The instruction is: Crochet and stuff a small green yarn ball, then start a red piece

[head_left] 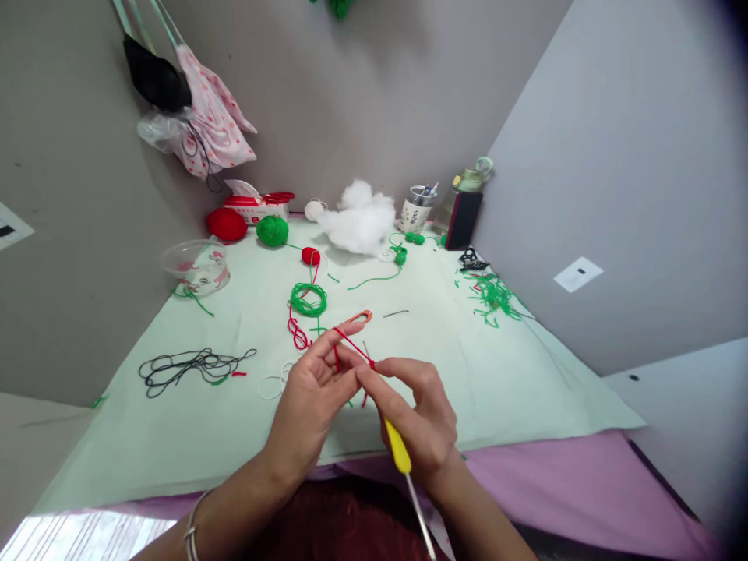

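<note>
Red yarn [353, 341] runs taut from the raised forefinger of my left hand [315, 393] to a small red knot of stitches [372, 364] at the fingertips. The left thumb and fingers pinch together beside that knot. In my right hand [421, 413] is a crochet hook [397, 446] with a yellow handle, its metal shaft pointing down toward my lap. The right fingertips meet the left ones at the red stitches; the hook's working tip is hidden there. Just beyond the left forefinger lies an orange tool with an eyelet [365, 315].
A coil of green yarn [308, 299], red yarn ball [227, 224], green yarn ball [272, 231] and white stuffing [359, 222] lie farther back. Black cord [187, 366] is at left, green yarn scraps [495, 300] at right. A plastic bowl [204, 273] and phone [464, 221] stand near the walls.
</note>
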